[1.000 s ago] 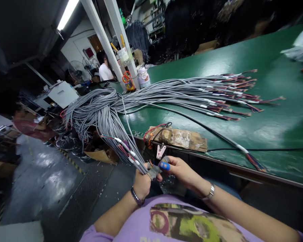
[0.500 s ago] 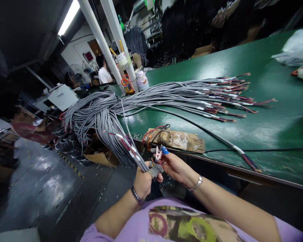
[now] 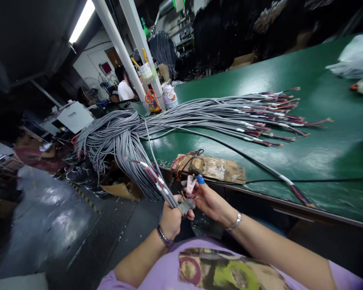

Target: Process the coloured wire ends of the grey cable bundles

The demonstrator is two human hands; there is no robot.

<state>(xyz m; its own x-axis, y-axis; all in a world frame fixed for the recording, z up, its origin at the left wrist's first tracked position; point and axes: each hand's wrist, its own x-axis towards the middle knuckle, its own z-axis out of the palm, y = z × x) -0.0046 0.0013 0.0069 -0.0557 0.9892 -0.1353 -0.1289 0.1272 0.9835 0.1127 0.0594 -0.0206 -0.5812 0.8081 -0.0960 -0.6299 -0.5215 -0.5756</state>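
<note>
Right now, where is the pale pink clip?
In the head view, just below centre, the pale pink clip is at the fingers of the right hand, below the left part of the wooden board on the green table.

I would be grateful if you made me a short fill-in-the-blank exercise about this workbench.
1. The left hand grips several cables with outer jackets coloured ____.
2. The small clip by the fingertips of the right hand is ____ in colour.
3. The worn board near the table's edge is made of ____.
4. The tabletop under the spread-out cable bundle is coloured ____.

Missing words: grey; pink; wood; green.
</note>
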